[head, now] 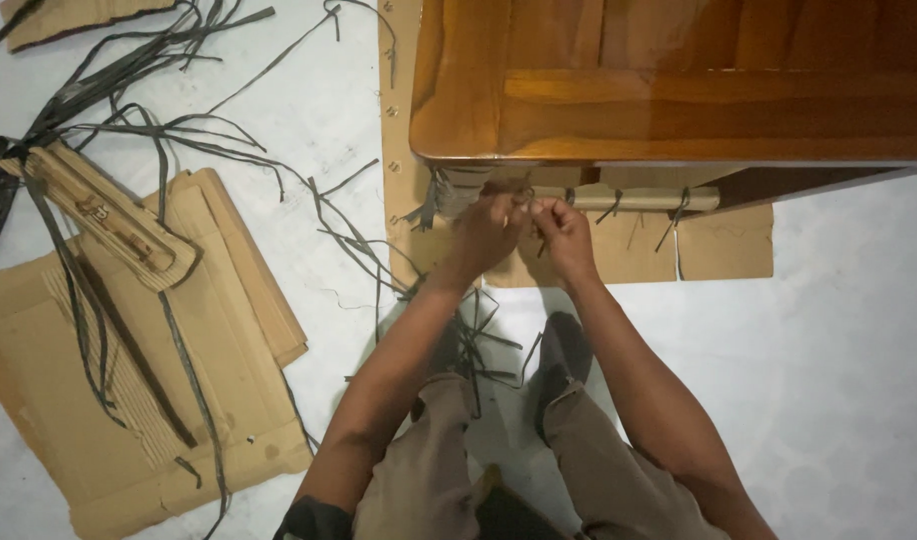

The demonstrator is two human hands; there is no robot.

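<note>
My left hand [487, 232] and my right hand [564, 230] meet just below the edge of a polished wooden furniture piece [679, 90]. Both pinch a thin dark strap [524, 200] tied around a cardboard-wrapped rail [629, 198] under the wood. More dark strap ties hang along that rail. A flat cardboard sheet [719, 245] lies beneath the rail on the white floor. My knees in brown trousers [589, 460] show at the bottom.
A stack of flattened cardboard [149, 400] lies at left with a folded cardboard piece [104, 215] on top. Loose dark plastic straps [129, 110] sprawl across the upper left and near my legs. The white floor [829, 350] stretches to the right.
</note>
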